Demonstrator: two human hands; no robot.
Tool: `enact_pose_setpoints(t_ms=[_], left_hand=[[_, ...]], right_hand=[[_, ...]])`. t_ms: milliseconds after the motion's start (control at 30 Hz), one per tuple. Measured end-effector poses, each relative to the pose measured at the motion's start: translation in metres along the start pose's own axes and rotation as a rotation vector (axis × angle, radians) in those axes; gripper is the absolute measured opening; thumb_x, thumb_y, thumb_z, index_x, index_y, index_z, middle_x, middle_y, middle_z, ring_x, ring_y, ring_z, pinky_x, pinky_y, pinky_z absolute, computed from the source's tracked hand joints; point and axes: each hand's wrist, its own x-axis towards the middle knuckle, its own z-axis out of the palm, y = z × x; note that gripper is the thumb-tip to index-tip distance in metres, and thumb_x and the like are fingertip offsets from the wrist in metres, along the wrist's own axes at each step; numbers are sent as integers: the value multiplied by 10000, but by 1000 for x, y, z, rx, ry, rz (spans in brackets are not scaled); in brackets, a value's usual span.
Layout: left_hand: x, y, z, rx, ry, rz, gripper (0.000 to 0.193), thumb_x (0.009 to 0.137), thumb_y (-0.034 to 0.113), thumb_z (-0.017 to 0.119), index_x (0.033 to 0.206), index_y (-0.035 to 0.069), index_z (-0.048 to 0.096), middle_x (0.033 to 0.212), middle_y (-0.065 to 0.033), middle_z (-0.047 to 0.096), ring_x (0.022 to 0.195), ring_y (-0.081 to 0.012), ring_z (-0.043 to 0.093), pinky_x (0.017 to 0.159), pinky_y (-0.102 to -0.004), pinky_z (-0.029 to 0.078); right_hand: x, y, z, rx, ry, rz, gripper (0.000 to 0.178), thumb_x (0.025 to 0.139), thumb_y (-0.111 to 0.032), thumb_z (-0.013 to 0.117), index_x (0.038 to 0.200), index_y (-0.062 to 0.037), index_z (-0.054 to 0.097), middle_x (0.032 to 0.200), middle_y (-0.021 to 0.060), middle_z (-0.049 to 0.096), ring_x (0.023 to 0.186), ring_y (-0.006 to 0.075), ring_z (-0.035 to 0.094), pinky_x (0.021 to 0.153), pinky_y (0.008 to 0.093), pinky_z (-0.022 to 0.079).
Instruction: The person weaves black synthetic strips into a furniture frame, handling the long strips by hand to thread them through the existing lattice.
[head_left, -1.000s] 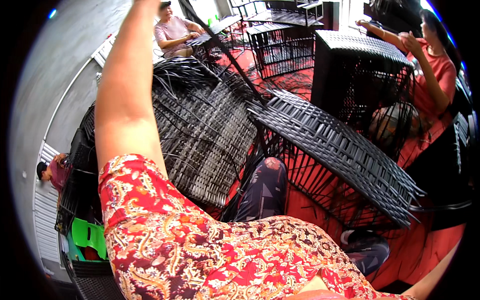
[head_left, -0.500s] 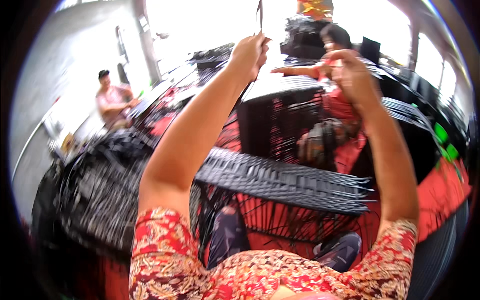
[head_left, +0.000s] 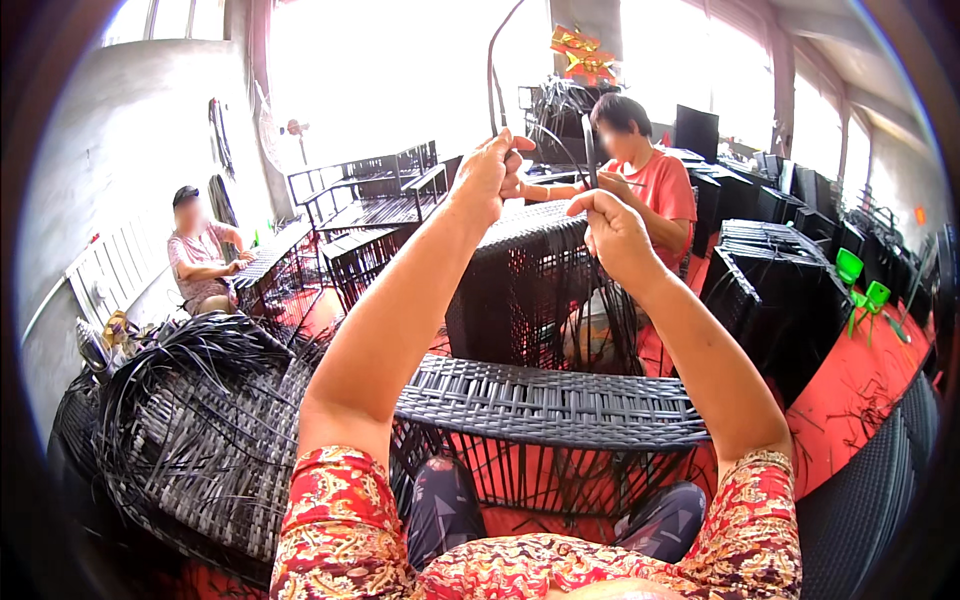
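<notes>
As the seated worker's knees bend just on the near side of it, a dark grey woven panel stretches crosswise, with black strands spread below it. Above the panel both hands are raised. The left hand is clenched around a thin black strip, which rises over it in a bend; the right hand has its fingers curled about a dark length, though from where I stand I cannot tell whether it is the same piece. Left of the panel lies a larger woven piece, shaggy with loose strips. Just beyond the panel stands a black woven box, and behind that sits a co-worker in a coral shirt. Farther off, left of the panel, is a person in a dark cap; far to its right are green chairs.
</notes>
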Motion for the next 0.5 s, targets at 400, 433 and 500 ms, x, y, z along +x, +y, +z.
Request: enact_pose_setpoints(t_ms=[400,433,500], left_hand=[[4,63,46,182,-205,161,230,924,203,451,952,11,575,587,48,325,439,-44,232,397,-203,190],[6,69,51,192,-222,175,228,922,200,452,950,11,576,583,48,323,436,-44,230,395,-204,188],[9,81,63,213,-255,205,223,920,194,452,947,10,576,577,49,320,429,-45,224,391,-207,184]], right_hand=[[35,-68,0,232,138,-126,584,915,43,357,1417,-194,177,877,54,527,610,74,498,491,228,480],[39,-76,-6,165,155,-86,599,903,8,391,1421,-178,155,849,70,562,616,90,500,529,241,463],[60,-76,-12,33,267,-191,491,887,-27,425,1356,-97,298,786,77,594,617,101,506,576,263,438]])
